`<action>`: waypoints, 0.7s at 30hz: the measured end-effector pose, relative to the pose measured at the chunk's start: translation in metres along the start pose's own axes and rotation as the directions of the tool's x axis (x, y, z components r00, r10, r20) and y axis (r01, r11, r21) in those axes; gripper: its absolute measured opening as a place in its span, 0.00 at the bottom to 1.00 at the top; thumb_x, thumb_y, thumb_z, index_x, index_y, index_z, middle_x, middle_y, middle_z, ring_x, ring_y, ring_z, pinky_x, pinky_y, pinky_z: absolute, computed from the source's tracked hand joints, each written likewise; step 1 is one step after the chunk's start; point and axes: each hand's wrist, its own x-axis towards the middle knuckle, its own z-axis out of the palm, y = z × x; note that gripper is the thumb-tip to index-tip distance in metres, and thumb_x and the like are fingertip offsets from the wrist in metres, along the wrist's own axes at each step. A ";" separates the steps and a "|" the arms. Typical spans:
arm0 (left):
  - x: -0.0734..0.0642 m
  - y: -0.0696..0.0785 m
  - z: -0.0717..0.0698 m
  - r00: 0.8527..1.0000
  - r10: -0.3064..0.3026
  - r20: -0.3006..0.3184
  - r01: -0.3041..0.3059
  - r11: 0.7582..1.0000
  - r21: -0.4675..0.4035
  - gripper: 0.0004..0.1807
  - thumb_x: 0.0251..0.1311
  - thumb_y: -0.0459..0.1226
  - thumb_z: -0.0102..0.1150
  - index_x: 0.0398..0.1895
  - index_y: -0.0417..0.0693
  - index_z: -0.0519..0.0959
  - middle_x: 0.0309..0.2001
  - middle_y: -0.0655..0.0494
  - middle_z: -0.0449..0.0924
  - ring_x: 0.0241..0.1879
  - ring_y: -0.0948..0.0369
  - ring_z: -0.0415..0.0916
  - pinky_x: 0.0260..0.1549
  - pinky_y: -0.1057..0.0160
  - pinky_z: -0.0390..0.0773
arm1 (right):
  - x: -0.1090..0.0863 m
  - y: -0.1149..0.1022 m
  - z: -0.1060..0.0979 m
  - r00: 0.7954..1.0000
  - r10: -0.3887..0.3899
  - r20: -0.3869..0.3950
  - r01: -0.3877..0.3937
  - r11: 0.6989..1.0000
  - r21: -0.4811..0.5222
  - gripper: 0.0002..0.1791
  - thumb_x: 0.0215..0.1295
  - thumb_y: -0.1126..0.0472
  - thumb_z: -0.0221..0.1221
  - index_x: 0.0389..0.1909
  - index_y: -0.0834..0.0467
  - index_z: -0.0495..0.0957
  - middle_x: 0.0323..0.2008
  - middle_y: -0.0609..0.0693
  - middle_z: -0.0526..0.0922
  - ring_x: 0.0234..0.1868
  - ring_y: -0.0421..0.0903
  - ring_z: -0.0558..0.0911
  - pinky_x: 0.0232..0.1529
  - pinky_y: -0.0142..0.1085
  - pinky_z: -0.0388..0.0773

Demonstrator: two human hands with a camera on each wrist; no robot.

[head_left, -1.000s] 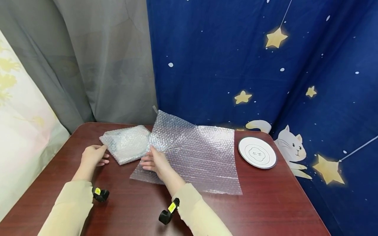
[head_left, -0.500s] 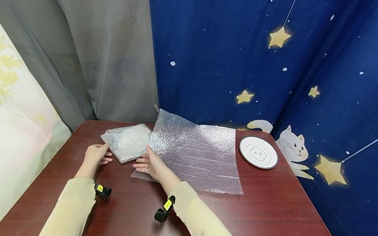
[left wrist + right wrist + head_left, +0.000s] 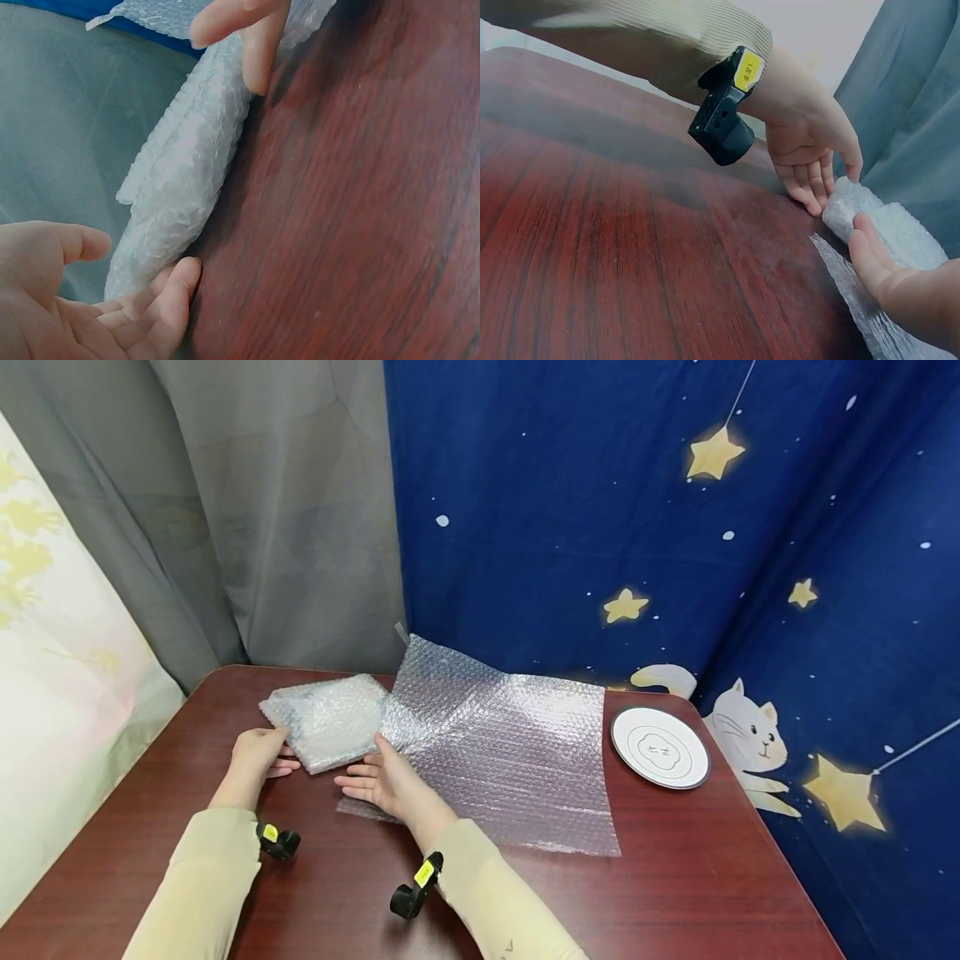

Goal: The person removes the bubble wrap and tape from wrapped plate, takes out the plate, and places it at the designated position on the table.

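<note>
A flat bubble-wrapped packet, with something whitish showing through it, lies at the back left of the table. My left hand is at its near left corner. In the left wrist view, the fingers of that hand reach the packet's lower edge, while the thumb stands apart from it. My right hand is beside the packet's near right corner, fingers extended and thumb up. It overlaps a loose sheet of bubble wrap spread to the right. The right wrist view shows the packet between both hands.
A white plate with a dark rim and a line drawing lies right of the sheet. The dark red table ends at a grey curtain and a blue star-patterned one. The sheet's back left corner sticks up.
My left hand has moved slightly right along the packet's corner. My right hand has shifted left towards the packet, its fingers spreading. The packet, sheet and plate stay nearly where they were.
</note>
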 end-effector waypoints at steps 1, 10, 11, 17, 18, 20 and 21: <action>0.000 0.000 0.001 1.000 -0.002 -0.006 0.002 1.000 -0.003 0.31 0.67 0.42 0.42 0.59 0.19 0.61 0.23 0.52 0.77 0.19 0.60 0.81 0.23 0.62 0.82 | 0.001 0.000 0.000 1.000 0.005 0.004 -0.005 1.000 0.009 0.44 0.74 0.43 0.43 0.68 0.78 0.43 0.61 0.77 0.62 0.57 0.68 0.72 0.58 0.54 0.68; 0.000 -0.003 0.006 0.999 0.010 -0.033 -0.009 1.000 0.018 0.31 0.67 0.42 0.40 0.57 0.17 0.62 0.25 0.48 0.76 0.18 0.60 0.81 0.23 0.62 0.82 | 0.006 0.003 -0.002 0.999 0.028 0.019 -0.028 0.999 0.029 0.44 0.75 0.43 0.42 0.68 0.78 0.43 0.62 0.77 0.61 0.58 0.68 0.71 0.59 0.54 0.67; 0.000 -0.003 0.006 0.999 0.009 -0.033 -0.008 1.000 0.017 0.31 0.67 0.42 0.40 0.58 0.17 0.62 0.26 0.48 0.76 0.18 0.60 0.81 0.23 0.62 0.82 | 0.006 0.003 -0.002 0.999 0.029 0.019 -0.030 0.999 0.028 0.43 0.75 0.43 0.42 0.68 0.78 0.43 0.61 0.77 0.62 0.58 0.68 0.71 0.59 0.54 0.67; 0.000 -0.004 0.009 0.999 -0.012 -0.043 0.012 1.000 0.018 0.29 0.67 0.41 0.42 0.56 0.18 0.64 0.26 0.47 0.75 0.18 0.61 0.80 0.23 0.63 0.82 | 0.009 0.003 -0.004 0.999 0.028 0.023 -0.029 0.999 0.038 0.43 0.75 0.44 0.42 0.68 0.79 0.44 0.60 0.76 0.64 0.58 0.68 0.71 0.59 0.54 0.67; 0.001 -0.004 0.009 0.999 -0.011 -0.045 0.012 1.000 0.018 0.28 0.67 0.41 0.42 0.56 0.18 0.64 0.26 0.47 0.75 0.17 0.61 0.80 0.23 0.63 0.82 | 0.009 0.004 -0.004 0.999 0.028 0.027 -0.029 0.999 0.039 0.43 0.75 0.44 0.41 0.68 0.79 0.44 0.60 0.76 0.64 0.59 0.68 0.70 0.60 0.54 0.66; 0.001 -0.006 0.009 0.999 -0.009 -0.048 0.010 1.000 0.019 0.27 0.67 0.39 0.43 0.56 0.18 0.64 0.26 0.47 0.75 0.17 0.62 0.79 0.22 0.63 0.82 | 0.010 0.004 -0.005 0.999 0.032 0.033 -0.034 0.998 0.044 0.42 0.75 0.45 0.41 0.68 0.78 0.43 0.60 0.76 0.63 0.59 0.68 0.70 0.60 0.54 0.66; 0.002 -0.006 0.008 0.999 -0.011 -0.050 0.012 1.000 0.020 0.27 0.66 0.38 0.44 0.56 0.18 0.64 0.26 0.48 0.75 0.17 0.62 0.79 0.22 0.64 0.81 | 0.010 0.005 -0.005 0.999 0.033 0.034 -0.035 0.998 0.045 0.42 0.75 0.45 0.41 0.68 0.78 0.43 0.61 0.76 0.63 0.59 0.68 0.70 0.60 0.54 0.66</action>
